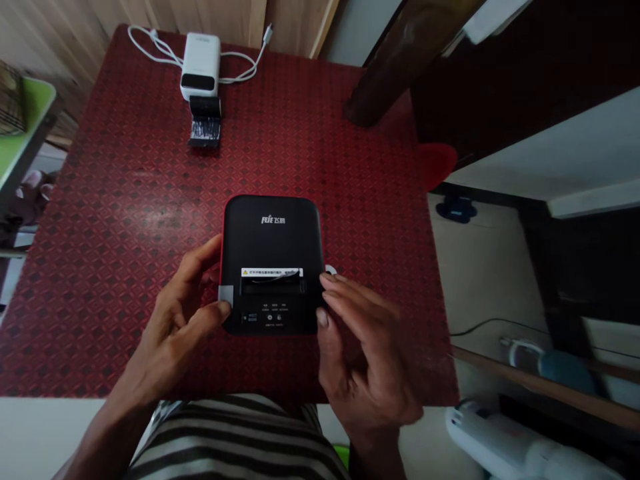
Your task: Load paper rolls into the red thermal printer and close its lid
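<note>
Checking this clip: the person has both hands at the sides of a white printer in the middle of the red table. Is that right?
Not quite: the printer between the left hand and the right hand is black, not white, as the head view shows. Both hands are at its sides, in the middle of the red table.

We see a table with a red patterned top. Behind it is a wall of light wood boards. A green-topped stand is on the left. On the right are a pale floor and a dark wooden post.
</note>
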`<state>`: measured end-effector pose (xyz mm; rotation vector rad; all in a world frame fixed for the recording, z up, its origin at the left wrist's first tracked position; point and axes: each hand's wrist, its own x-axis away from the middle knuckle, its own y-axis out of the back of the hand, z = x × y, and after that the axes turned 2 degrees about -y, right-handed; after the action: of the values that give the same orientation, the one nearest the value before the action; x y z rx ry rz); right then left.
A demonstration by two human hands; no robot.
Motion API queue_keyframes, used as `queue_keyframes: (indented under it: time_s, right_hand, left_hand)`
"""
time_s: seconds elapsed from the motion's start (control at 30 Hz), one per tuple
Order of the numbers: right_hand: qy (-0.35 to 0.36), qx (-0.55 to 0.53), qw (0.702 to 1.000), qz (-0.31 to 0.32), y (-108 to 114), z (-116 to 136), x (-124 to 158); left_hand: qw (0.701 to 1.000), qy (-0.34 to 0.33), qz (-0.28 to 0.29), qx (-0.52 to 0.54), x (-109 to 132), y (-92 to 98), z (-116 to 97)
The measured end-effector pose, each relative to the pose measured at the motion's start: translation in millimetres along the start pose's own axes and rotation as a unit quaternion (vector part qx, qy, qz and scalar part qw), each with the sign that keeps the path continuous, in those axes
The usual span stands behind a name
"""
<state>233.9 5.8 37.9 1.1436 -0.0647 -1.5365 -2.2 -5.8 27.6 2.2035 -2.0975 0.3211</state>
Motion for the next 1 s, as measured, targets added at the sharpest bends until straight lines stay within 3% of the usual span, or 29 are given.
queue_keyframes:
  time_s: [0.33,0.6,0.83,1.0]
  right_hand:
    - [-0.005,0.022,1.0,0.018,-2.8,-2.3,-4.9]
    - [-0.001,0.041,0.999,0.017,-3.1,-0.1,-5.5]
    - [0.024,0.082,0.996,-0.022,2.3,9.5,-10.4]
    - [0.044,0.034,0.997,0.062,6.1,8.6,-23.7]
  left_hand:
    - [0.997,0.047,-0.058,0.009,-4.9,-9.8,-6.5]
    - [0.996,0.053,-0.057,0.031,-7.2,-12.1,-12.5]
    - [0.996,0.043,-0.055,0.05,-10.1,-14.0,-11.4]
    - [0.999,0.016,-0.033,0.037,-6.2,-11.2,-4.2]
